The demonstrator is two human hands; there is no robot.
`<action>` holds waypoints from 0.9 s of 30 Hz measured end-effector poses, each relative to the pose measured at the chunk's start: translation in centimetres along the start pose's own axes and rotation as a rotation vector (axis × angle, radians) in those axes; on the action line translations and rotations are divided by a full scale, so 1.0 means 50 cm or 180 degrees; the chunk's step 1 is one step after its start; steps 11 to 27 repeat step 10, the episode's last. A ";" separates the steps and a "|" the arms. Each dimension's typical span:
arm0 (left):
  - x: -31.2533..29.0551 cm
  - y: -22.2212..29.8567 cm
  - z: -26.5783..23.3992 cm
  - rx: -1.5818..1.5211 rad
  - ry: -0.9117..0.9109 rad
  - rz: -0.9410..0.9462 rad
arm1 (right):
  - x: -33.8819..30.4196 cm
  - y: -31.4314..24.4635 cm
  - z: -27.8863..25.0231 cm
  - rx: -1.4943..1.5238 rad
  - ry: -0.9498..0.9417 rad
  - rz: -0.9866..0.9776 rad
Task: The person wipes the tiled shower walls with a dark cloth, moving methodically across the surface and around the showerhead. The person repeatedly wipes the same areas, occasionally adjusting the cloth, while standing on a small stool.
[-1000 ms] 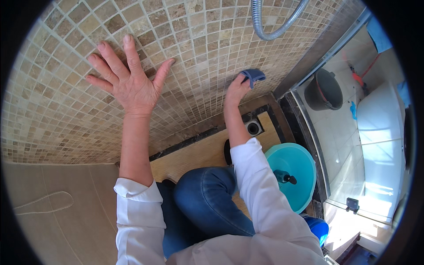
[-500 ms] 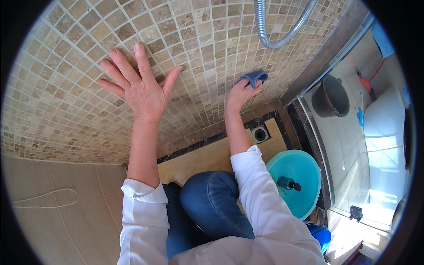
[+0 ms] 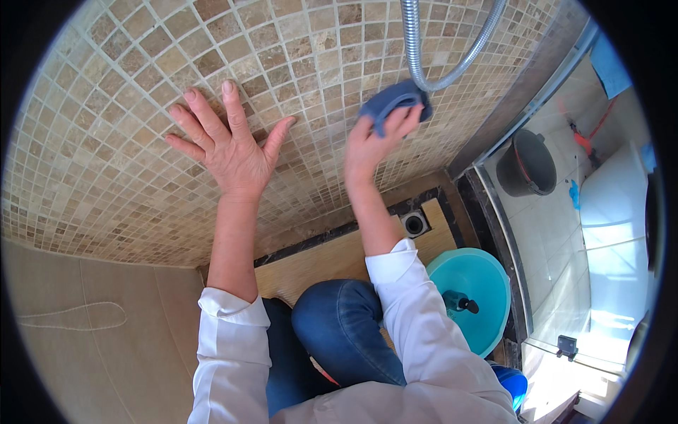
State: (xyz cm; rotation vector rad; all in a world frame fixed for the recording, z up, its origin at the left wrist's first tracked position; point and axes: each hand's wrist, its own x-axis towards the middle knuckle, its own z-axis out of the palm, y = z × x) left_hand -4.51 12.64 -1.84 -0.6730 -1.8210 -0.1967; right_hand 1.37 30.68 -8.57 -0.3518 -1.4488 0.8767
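Note:
My left hand (image 3: 236,152) lies flat with spread fingers against the brown mosaic-tiled wall (image 3: 311,81) and holds nothing. To its right, my right hand (image 3: 378,141) grips a dark blue cloth (image 3: 390,102) against the same tiles. The cloth is bunched under the fingers, just beneath the low loop of a grey metal shower hose (image 3: 462,74). Part of the cloth and the thumb side blur slightly with motion.
A turquoise basin (image 3: 494,311) with a dark bottle (image 3: 458,302) in it stands by my right arm. Close by are a square floor drain (image 3: 414,224) and a dark raised sill (image 3: 498,244). Beyond the glass sit a dark bucket (image 3: 526,166) and a white tub-like fixture (image 3: 613,205).
My right hand has slid up the wall with the cloth, from low near the floor to just under the hose. My left hand stays pressed in place on the tiles.

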 end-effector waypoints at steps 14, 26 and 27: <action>-0.002 0.005 0.001 -0.0138 -0.0049 -0.0235 | 0.053 -0.115 0.029 -0.0172 -0.0506 -0.0908; -0.002 0.005 0.001 -0.0138 -0.0049 -0.0235 | 0.053 -0.115 0.029 -0.0172 -0.0506 -0.0908; -0.002 0.005 0.001 -0.0138 -0.0049 -0.0235 | 0.053 -0.115 0.029 -0.0172 -0.0506 -0.0908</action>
